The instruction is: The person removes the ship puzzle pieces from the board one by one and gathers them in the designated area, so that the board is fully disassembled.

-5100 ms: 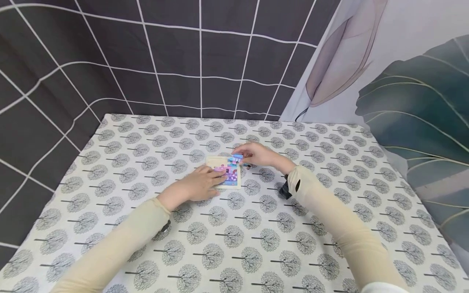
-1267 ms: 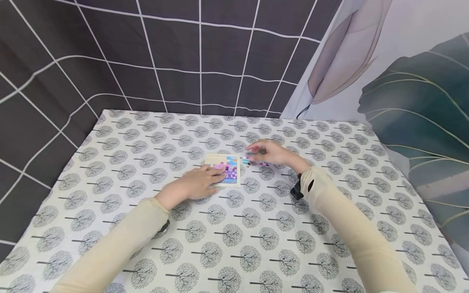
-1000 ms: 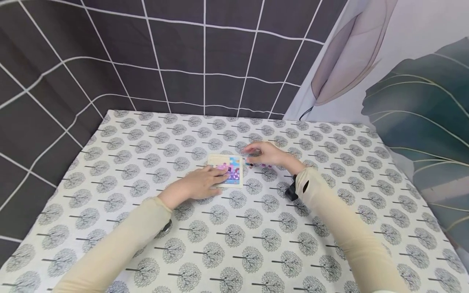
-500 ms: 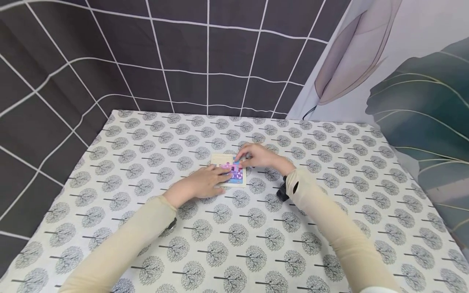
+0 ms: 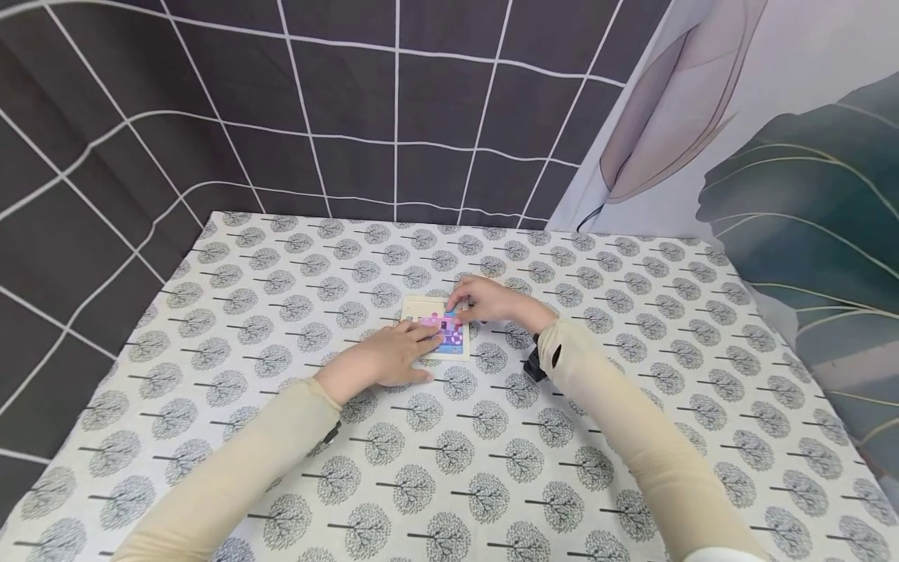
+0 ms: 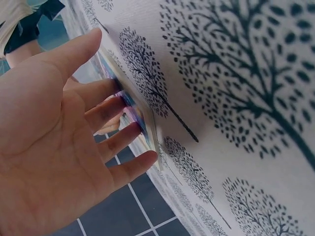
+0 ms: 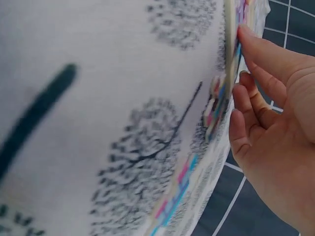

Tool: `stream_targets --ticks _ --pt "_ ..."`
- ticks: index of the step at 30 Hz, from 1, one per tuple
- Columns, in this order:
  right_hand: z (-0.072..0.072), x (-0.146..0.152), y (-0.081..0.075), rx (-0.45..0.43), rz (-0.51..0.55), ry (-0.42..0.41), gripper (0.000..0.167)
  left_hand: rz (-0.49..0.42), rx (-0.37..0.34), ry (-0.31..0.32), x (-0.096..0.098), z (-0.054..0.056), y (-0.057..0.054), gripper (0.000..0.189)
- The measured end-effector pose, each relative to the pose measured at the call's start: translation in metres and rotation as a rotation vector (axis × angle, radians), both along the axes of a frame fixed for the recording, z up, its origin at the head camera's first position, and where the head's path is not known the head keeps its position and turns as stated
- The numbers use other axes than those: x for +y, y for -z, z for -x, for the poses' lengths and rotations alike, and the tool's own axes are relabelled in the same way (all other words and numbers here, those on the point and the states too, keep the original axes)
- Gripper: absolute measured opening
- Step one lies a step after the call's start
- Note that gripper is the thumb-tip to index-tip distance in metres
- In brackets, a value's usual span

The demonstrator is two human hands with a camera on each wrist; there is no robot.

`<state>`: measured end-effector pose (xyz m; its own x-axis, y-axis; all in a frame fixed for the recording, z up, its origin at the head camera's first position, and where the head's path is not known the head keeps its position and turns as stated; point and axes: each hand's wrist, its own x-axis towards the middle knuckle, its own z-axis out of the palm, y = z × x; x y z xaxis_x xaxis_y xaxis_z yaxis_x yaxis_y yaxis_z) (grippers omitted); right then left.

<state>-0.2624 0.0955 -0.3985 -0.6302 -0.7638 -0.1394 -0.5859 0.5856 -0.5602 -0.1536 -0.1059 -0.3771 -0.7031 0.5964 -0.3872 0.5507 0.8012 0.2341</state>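
A small square jigsaw puzzle in a pale wooden tray (image 5: 456,357) lies mid-table, its filled part pink, purple and blue, with bare wood at the upper left. My left hand (image 5: 393,353) rests spread over its left side. In the left wrist view, the straight fingertips (image 6: 112,87) touch the printed pieces. My right hand (image 5: 488,300) is over the upper right of the puzzle. Its thumb and index finger pinch a bluish puzzle piece (image 5: 450,314) at the picture's surface, largely covered by the fingers. The right wrist view has the thumb tip (image 7: 244,32) right at the tray's edge.
Loose puzzle pieces (image 7: 215,105) lie on the cloth beside the tray under the right hand, with another flat piece (image 7: 174,194) nearer the wrist camera. A white cloth (image 5: 449,468) printed with grey trees covers the table. A dark gridded curtain (image 5: 337,101) hangs behind.
My right hand held a blue piece over the tray, moved right to the loose pieces, then came back left onto the puzzle's upper right. My left hand stayed on the puzzle.
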Motion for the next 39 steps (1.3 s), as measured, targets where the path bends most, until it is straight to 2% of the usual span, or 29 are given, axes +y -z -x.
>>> stream_targets --ticks 4,8,15,22,29,35,39 --pt "0.0 -0.006 -0.004 -0.019 -0.029 -0.016 0.022 -0.001 0.001 0.0 -0.001 0.0 0.0 0.068" --pt "-0.002 -0.011 -0.008 -0.025 -0.066 0.006 0.02 -0.022 0.011 0.008 -0.003 0.0 0.002 0.068" --pt "-0.003 -0.01 -0.006 0.011 -0.046 0.011 0.017 -0.031 0.01 0.021 -0.003 0.003 0.007 0.066" --pt "-0.003 -0.004 0.0 0.079 -0.028 0.022 0.021 -0.022 0.001 0.022 -0.004 0.004 0.006 0.065" --pt "0.0 -0.002 0.0 0.037 0.025 0.022 0.026 -0.038 -0.002 0.012 -0.004 0.003 0.003 0.063" --pt "-0.002 -0.002 -0.005 0.0 0.018 0.037 0.031 -0.025 0.002 0.022 -0.005 0.005 0.006 0.064" --pt "-0.003 0.003 -0.004 -0.035 0.065 0.044 0.031 -0.02 0.007 0.041 -0.006 0.006 0.008 0.063"
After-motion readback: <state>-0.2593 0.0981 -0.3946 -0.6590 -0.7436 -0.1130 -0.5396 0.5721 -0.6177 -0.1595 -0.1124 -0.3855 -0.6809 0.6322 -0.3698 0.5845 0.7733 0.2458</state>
